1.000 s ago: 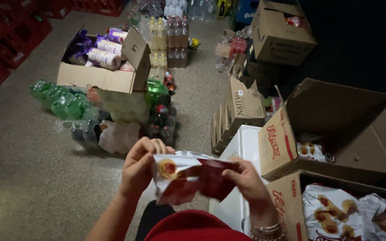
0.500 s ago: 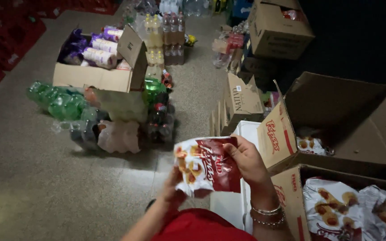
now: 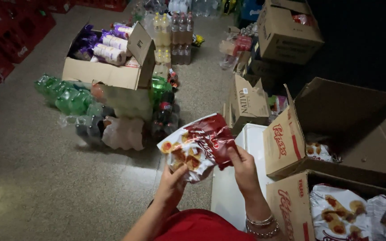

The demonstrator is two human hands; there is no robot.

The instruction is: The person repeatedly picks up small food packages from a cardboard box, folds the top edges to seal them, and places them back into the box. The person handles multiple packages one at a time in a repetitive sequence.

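Observation:
I hold a red and white snack bag (image 3: 198, 146) with both hands in front of me, above the floor. My left hand (image 3: 171, 184) grips its lower edge from below. My right hand (image 3: 243, 166) pinches its right side; bracelets circle that wrist. To the right stands an open cardboard box (image 3: 291, 209) full of similar snack bags (image 3: 338, 214). Behind it, another open cardboard box (image 3: 287, 143) holds one bag low inside.
A white flat surface (image 3: 235, 178) lies under my right arm. On the floor ahead lie shrink-wrapped packs of green bottles (image 3: 65, 96), dark soda bottles (image 3: 164, 114), a box of wrapped rolls (image 3: 108, 71), more cartons (image 3: 287, 33) and red crates (image 3: 5, 35) at left.
The bag has stayed in my right hand and tilted. My left hand, which had dropped low beneath it, has come back up and taken its lower edge.

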